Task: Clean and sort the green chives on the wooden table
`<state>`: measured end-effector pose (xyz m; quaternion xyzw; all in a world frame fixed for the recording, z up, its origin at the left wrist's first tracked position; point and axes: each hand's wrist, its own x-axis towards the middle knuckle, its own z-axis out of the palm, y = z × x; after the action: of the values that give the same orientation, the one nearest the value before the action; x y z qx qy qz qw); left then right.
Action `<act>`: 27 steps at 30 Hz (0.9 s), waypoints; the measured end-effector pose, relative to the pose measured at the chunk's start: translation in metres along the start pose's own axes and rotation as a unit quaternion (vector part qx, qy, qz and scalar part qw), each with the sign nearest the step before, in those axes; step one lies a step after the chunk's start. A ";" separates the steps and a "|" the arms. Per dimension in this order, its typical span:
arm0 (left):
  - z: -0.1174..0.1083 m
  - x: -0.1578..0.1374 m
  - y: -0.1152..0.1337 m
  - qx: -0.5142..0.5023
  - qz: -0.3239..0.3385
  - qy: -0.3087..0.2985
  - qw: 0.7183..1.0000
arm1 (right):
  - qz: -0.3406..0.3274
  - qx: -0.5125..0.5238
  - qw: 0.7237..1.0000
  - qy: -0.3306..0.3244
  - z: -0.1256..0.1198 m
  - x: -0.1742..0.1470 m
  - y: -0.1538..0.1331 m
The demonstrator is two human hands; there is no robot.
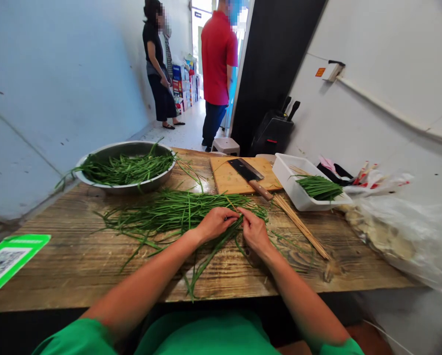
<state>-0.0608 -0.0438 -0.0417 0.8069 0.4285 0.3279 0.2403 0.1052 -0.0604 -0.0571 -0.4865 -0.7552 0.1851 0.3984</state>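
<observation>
Chives [169, 212] lie heaped on the table [76, 246], a few pinched between left hand [216, 224] and right hand [255, 230], fingertips nearly meeting at a thin stick [231, 203]. Its tip might prick fingers this close; a loose pinch could drop strands. One card [17, 259] shows a QR code [1, 266]; no brand is legible.

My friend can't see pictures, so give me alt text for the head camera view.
A person's left hand and right hand pinch long green stalks at a loose pile of them on a wooden table. Around it sit a metal bowl of greens, a cleaver on a cutting board, thin wooden sticks and a white tub; two people stand beyond.
</observation>
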 end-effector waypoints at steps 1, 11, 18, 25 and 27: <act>-0.003 0.000 -0.002 0.033 0.001 0.016 0.999 | 0.006 -0.004 1.000 0.006 0.000 0.001 0.002; -0.024 0.002 -0.025 0.302 -0.093 0.080 0.945 | 0.043 -0.023 0.998 0.035 -0.003 0.002 0.005; -0.023 0.002 -0.021 0.224 -0.076 0.121 0.964 | 0.013 -0.012 1.000 0.025 -0.003 0.001 0.005; -0.022 0.004 -0.023 0.138 -0.123 0.140 0.973 | -0.020 -0.003 1.000 0.008 0.000 0.000 0.003; -0.020 0.005 -0.022 0.110 -0.132 0.153 0.973 | -0.024 -0.005 1.000 0.001 0.001 0.000 0.004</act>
<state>-0.0851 -0.0266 -0.0415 0.7050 0.5964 0.3634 0.1231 0.1065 -0.0586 -0.0600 -0.4707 -0.7671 0.1709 0.4009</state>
